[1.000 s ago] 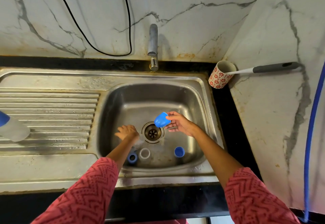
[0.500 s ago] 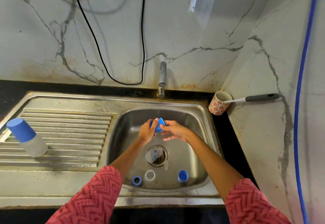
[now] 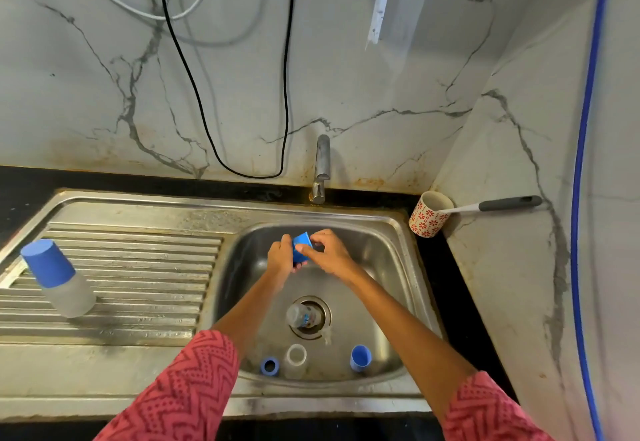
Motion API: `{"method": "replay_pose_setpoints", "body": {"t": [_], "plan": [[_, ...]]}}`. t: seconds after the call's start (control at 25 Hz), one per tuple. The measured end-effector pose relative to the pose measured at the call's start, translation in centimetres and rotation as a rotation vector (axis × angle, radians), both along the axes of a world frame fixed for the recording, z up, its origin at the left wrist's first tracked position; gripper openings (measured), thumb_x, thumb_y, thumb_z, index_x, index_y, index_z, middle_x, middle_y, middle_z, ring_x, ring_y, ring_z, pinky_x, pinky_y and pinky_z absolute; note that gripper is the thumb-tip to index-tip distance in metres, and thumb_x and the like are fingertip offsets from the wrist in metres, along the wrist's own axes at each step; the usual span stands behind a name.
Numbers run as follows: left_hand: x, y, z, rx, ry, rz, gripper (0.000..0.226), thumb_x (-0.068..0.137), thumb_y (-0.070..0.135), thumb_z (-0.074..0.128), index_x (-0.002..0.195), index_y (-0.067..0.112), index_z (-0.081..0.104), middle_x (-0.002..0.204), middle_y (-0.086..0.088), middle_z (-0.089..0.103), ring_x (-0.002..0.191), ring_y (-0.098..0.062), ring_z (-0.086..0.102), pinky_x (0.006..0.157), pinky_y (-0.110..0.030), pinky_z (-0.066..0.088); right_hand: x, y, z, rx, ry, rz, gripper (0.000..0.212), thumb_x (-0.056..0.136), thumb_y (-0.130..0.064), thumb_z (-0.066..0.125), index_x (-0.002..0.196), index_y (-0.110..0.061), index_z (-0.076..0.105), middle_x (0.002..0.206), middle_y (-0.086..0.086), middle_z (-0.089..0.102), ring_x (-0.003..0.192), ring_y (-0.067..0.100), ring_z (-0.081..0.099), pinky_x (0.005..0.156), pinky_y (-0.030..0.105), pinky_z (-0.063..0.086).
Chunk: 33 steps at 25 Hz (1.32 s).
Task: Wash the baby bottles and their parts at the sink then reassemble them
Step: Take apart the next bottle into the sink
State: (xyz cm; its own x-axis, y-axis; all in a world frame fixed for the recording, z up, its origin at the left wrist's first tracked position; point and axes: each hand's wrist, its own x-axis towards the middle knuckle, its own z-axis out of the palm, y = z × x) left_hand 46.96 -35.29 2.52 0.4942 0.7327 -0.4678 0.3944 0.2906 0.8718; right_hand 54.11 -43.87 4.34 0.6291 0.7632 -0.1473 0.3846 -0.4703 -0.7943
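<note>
While both hands, left hand and right hand, are gripping the blue cap mid-frame over the sink, other parts are lying unwashed below; one capped bottle is resting at left.

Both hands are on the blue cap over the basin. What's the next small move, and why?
Probably turn on the tap: no water can be seen running, and both hands, left and right, hold the blue cap up just below its spout. The right hand looks nearer, so it could reach back while the left keeps the cap. The bottle and small parts in the basin can wait.
</note>
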Motion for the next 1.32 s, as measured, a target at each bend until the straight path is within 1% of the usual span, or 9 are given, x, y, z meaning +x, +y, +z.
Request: {"method": "replay_pose_setpoints", "body": {"t": [0.16,0.28,0.44,0.56,0.68,0.88,1.08,1.2,1.32], "plan": [[-0.5,0.0,0.0,0.361,0.027,-0.184,0.047,0.101,0.032,0.032,0.106,-0.008,0.056,0.087,-0.014,0.054,0.078,-0.023,0.054,0.079,-0.036,0.051,-0.9,0.2,1.3,-0.077,0.130,-0.199,0.047,0.097,-0.051,0.036,0.108,-0.008,0.051,0.103,0.012,0.061,0.083,0.022,0.063,0.052,0.023,0.050],[-0.9,-1.9,1.0,0.660,-0.044,-0.172,0.038,0.101,0.023,0.037,0.094,-0.002,0.064,0.079,-0.011,0.061,0.065,-0.011,0.052,0.062,-0.015,0.042,-1.0,0.6,1.9,-0.297,-0.142,-0.089,0.045,0.103,-0.033,0.023,0.103,0.000,0.054,0.100,0.022,0.066,0.086,0.036,0.066,0.065,0.036,0.054],[-1.0,-2.3,1.8,0.722,0.075,-0.219,0.044,0.100,0.019,0.036,0.082,-0.008,0.066,0.080,-0.023,0.066,0.073,-0.030,0.061,0.074,-0.039,0.050,-1.0,0.0,1.5,-0.295,-0.304,-0.118,0.048,0.101,-0.026,0.021,0.094,0.000,0.061,0.104,0.022,0.064,0.097,0.035,0.059,0.071,0.033,0.038],[-0.4,-2.4,3.2,0.481,0.206,-0.304,0.038,0.100,0.017,0.032,0.105,-0.011,0.058,0.101,-0.026,0.062,0.092,-0.035,0.061,0.073,-0.033,0.047,-0.8,-0.3,1.4,-0.261,-0.403,-0.144,0.048,0.100,-0.025,0.025,0.087,0.002,0.063,0.098,0.021,0.066,0.094,0.034,0.060,0.077,0.036,0.042],[0.2,-1.5,3.8,-0.172,0.081,-0.250,0.045,0.099,0.024,0.022,0.098,-0.008,0.054,0.071,-0.017,0.058,0.044,-0.015,0.054,0.033,-0.015,0.035,-0.4,-0.4,2.9,-0.248,-0.617,-0.022,0.044,0.100,-0.026,0.028,0.079,-0.005,0.061,0.091,0.018,0.066,0.088,0.031,0.061,0.074,0.035,0.040],[-1.3,1.4,4.5,-0.863,0.016,-0.450,0.065,0.097,0.048,0.019,0.073,-0.001,0.054,0.048,-0.005,0.049,0.030,-0.006,0.042,0.026,-0.008,0.028,0.0,-0.7,5.1,-0.082,-0.816,0.362,0.067,0.081,-0.042,0.003,0.086,-0.005,0.060,0.069,0.011,0.058,0.060,0.022,0.046,0.061,0.029,0.029],[-0.7,-1.1,3.4,0.580,0.228,-0.472,0.034,0.101,0.021,0.036,0.123,-0.002,0.050,0.111,-0.021,0.063,0.099,-0.030,0.063,0.083,-0.031,0.047,-0.2,0.3,2.4,-0.282,-0.584,-0.085,0.044,0.100,-0.031,0.028,0.091,-0.007,0.064,0.084,0.011,0.063,0.084,0.027,0.061,0.075,0.036,0.045],[-0.9,-2.2,3.9,0.709,0.245,-0.380,0.036,0.102,0.017,0.032,0.127,-0.004,0.047,0.120,-0.022,0.058,0.109,-0.033,0.056,0.091,-0.036,0.042,-1.0,0.8,1.4,-0.183,-0.375,-0.229,0.050,0.100,-0.031,0.029,0.084,-0.004,0.067,0.089,0.017,0.067,0.088,0.032,0.061,0.077,0.037,0.045],[-0.1,-1.2,3.5,0.320,0.115,-0.288,0.042,0.103,0.026,0.027,0.128,-0.003,0.043,0.120,-0.023,0.056,0.093,-0.026,0.060,0.082,-0.035,0.048,-0.8,0.0,2.8,-0.173,-0.474,-0.149,0.046,0.099,-0.027,0.031,0.064,-0.009,0.053,0.077,0.013,0.057,0.079,0.028,0.057,0.073,0.035,0.042]]}}
